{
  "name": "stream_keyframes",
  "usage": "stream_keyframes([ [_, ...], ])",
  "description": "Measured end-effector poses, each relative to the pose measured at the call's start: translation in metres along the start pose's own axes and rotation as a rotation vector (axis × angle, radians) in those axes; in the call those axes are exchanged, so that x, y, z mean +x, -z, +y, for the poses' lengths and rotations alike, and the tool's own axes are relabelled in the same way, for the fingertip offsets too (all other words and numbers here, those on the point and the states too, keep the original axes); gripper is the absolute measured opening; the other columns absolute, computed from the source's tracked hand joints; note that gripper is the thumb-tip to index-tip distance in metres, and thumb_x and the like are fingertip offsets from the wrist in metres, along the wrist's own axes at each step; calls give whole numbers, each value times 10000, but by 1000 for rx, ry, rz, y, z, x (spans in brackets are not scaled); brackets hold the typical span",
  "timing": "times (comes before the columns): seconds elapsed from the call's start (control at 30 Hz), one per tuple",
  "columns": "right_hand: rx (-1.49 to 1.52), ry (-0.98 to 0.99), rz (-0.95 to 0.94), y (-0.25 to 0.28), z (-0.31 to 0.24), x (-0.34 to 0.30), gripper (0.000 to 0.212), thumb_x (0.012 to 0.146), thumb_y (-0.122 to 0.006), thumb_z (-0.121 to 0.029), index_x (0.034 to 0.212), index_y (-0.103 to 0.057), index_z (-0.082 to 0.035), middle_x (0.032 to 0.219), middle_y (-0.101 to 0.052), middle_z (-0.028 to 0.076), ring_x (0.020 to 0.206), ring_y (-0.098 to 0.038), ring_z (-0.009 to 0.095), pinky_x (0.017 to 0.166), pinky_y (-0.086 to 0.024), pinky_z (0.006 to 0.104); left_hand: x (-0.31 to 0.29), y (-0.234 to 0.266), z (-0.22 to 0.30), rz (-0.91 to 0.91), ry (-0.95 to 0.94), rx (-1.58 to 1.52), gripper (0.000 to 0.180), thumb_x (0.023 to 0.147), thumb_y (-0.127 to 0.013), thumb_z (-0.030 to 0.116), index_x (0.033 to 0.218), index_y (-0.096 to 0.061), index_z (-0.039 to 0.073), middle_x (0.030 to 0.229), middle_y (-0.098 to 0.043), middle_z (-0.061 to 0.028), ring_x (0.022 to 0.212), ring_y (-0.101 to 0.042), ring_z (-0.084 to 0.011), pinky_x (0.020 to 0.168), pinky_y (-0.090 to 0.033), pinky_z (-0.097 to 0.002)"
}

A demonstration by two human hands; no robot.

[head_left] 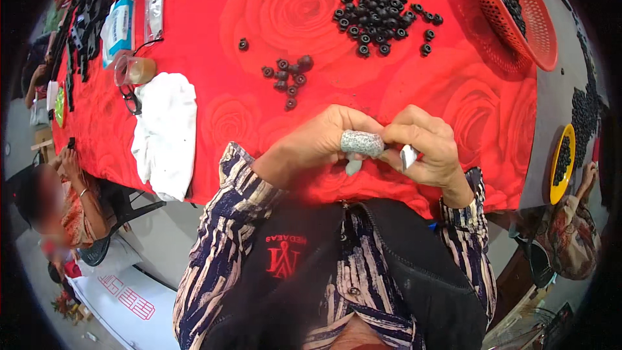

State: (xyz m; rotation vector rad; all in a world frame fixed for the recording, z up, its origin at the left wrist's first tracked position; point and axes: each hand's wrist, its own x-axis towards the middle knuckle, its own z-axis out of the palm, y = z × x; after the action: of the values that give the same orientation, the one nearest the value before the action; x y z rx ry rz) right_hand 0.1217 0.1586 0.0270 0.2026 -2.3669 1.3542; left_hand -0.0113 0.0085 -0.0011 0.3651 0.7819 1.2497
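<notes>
Over the near part of the red tablecloth, my two hands meet with fingertips together. My left hand is closed, and a grey speckled wrap covers one of its digits. A pale scrap hangs just below the wrap. My right hand is closed in a pinch, with a flat white piece jutting out between its fingers. Something small and dark shows where the fingertips touch, too hidden to name. Several small black ring-shaped parts lie beyond my left hand.
A larger heap of black parts lies farther off, beside a red basket. At left are a white cloth, a cup of brown liquid, eyeglasses and a blue-white packet. Other people sit at both sides, one by a yellow tray.
</notes>
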Motion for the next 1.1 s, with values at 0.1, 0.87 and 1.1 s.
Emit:
stream_keyframes([
  [0.1, 63, -18, -42, 2, -1, 0, 266, 625, -755, -19, 861, -634, 2, 716, -558, 87, 575, -554, 188, 485, -416, 283, 0, 0, -3, -58, 25, -43, 219, 828, -650, 180, 943, -655, -7, 674, -605, -17, 477, -534, -70, 405, -357, -170],
  [0.87, -78, 56, 120, 4, -6, 4, 287, 685, -695, -54, 958, -628, 2, 713, -543, 76, 551, -516, 194, 481, -399, 285, 4, 0, -9, 7, -166, -260, 206, 826, -632, 113, 980, -622, -23, 801, -628, -53, 596, -586, -90, 468, -467, -201],
  [1.1, -25, -270, 47, 10, -10, 2, 254, 775, -595, -37, 1018, -546, 18, 779, -535, 127, 624, -529, 227, 553, -419, 305, 0, -3, -2, 73, -162, -194, 190, 808, -654, 135, 947, -632, 7, 781, -622, -61, 618, -583, -99, 475, -454, -207],
])
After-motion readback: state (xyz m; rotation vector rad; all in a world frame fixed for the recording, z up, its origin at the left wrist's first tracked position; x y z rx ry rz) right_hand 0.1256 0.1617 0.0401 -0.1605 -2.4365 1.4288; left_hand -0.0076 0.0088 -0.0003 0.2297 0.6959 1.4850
